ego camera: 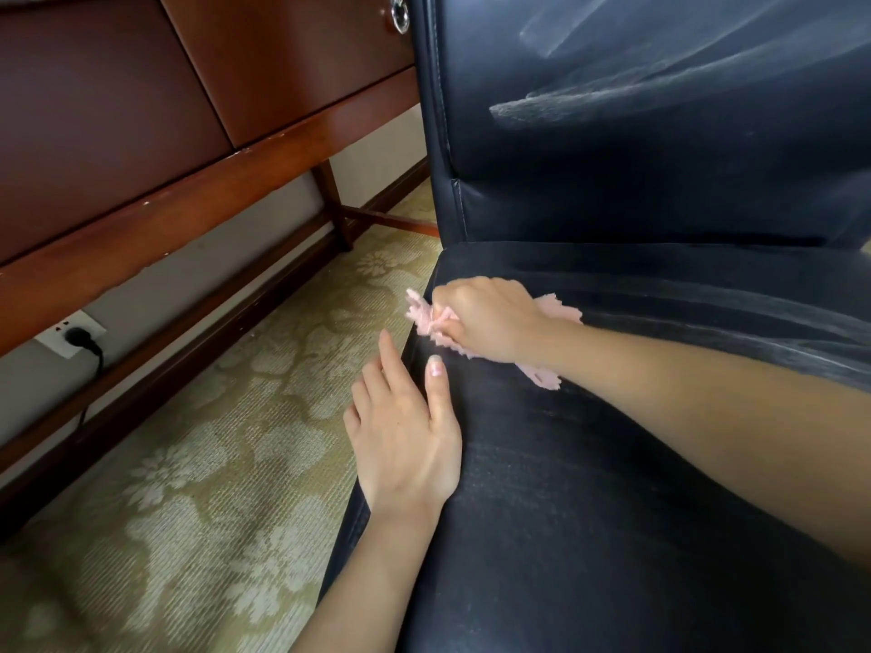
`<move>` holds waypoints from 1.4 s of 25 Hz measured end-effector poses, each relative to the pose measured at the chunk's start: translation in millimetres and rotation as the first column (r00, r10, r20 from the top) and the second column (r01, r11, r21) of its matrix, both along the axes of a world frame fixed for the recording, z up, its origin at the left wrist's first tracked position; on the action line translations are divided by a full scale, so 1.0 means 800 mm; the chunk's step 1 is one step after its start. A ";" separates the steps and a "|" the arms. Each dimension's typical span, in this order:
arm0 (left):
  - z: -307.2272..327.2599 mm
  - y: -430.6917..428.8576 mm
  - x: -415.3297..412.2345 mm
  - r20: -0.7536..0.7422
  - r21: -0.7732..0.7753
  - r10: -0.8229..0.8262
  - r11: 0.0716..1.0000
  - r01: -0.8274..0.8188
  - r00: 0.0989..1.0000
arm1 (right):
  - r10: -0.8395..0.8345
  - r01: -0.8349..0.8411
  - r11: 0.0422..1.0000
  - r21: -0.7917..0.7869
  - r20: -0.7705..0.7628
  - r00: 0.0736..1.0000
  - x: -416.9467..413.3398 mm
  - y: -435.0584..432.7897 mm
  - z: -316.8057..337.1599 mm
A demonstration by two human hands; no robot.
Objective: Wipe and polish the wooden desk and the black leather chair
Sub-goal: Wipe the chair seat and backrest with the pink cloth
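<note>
The black leather chair (589,487) fills the right side of the view, its seat running toward the camera and its backrest (660,181) rising behind it. Pale, dusty streaks (561,106) cross the backrest, and fainter smears show on the seat. A pink cloth (563,312) lies on the seat near its left edge, bunched under the right hand (485,318), whose fingers are curled round the cloth and press it against the leather. Frayed ends of the cloth stick out on both sides of the fist. Just in front of it, the left hand (405,435) rests on the seat's left edge with its fingers straight: the thumb lies on top of the leather and the other fingers reach past the edge. It holds nothing.

The wooden desk (188,110) stands to the left of the chair, with a metal ring pull (400,18) on one drawer. A flower-patterned carpet (212,487) covers the floor. Beneath the desk, a black plug (80,339) sits in a white wall socket (54,336).
</note>
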State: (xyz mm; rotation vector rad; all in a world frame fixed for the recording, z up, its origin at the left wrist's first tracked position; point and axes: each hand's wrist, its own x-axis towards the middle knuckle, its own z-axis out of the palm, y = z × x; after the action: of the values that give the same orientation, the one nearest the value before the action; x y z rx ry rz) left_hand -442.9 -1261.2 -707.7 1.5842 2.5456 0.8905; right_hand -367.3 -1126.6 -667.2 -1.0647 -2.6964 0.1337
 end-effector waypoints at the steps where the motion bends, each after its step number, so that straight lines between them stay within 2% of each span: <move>1: -0.001 0.001 0.000 -0.001 -0.001 0.001 1.000 -0.001 1.000 | -0.037 0.038 0.999 -0.011 0.014 0.999 -0.005 0.012 -0.001; 4: 0.000 0.002 -0.001 -0.002 -0.004 0.006 1.000 -0.006 1.000 | -0.159 0.161 0.986 -0.041 0.054 0.986 -0.020 0.042 -0.001; 7: 0.001 0.002 -0.002 -0.002 -0.013 0.020 1.000 -0.020 1.000 | -0.293 0.292 0.956 0.025 0.071 0.954 -0.035 0.054 0.005; 10: 0.000 0.006 -0.004 0.004 -0.014 0.033 0.999 -0.033 0.999 | -0.333 0.329 0.943 0.052 0.092 0.938 -0.041 0.052 0.010; 14: -0.001 0.009 -0.007 0.000 -0.024 0.020 1.000 -0.020 1.000 | -0.233 0.232 0.972 0.029 0.068 0.970 -0.024 0.043 0.001; 20: 0.004 0.009 -0.009 0.005 -0.014 -0.011 1.000 0.011 1.000 | 0.032 -0.026 0.990 -0.136 0.035 0.999 0.051 -0.042 0.015; 24: 0.006 0.008 -0.010 0.036 -0.017 -0.032 0.999 0.032 0.999 | 0.150 -0.125 0.968 -0.216 0.105 0.983 0.114 -0.106 0.021; 27: 0.008 0.006 -0.009 0.041 -0.022 -0.057 0.998 0.058 0.998 | 0.178 -0.133 0.957 -0.259 0.160 0.971 0.147 -0.127 0.026; 29: 0.008 0.006 -0.008 0.034 -0.014 -0.069 0.997 0.070 0.997 | 0.138 -0.094 0.963 -0.252 0.163 0.977 0.149 -0.115 0.027; 35: 0.003 0.008 -0.010 0.010 -0.003 -0.094 0.996 0.094 0.995 | -0.143 0.160 0.977 -0.144 0.126 0.982 0.108 -0.025 0.022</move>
State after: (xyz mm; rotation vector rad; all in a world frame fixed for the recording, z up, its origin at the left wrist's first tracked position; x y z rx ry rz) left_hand -450.8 -1254.5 -705.0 1.6789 2.4413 0.8811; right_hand -280.8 -1146.8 -649.9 -1.3583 -2.7283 0.2638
